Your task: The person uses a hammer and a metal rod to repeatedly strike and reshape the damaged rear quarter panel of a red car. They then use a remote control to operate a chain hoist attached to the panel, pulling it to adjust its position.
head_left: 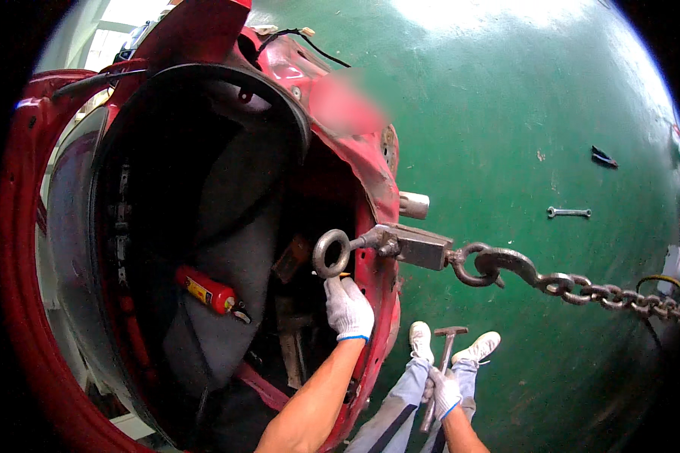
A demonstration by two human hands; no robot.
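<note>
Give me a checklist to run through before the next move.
1. Left hand and right hand gloved: ok.
2. Hammer held in the right hand: ok.
3. Hook linked to the clamp: ok.
4. Left hand well away from the eye bolt: not ok, right beside it.
5. Clamp's bite on the red car body: cannot tell.
6. Loose tools put away: not ok, a wrench lies on the floor.

Smooth metal ring (319,255), metal hammer (446,352), cloth gloves (349,311).
</note>
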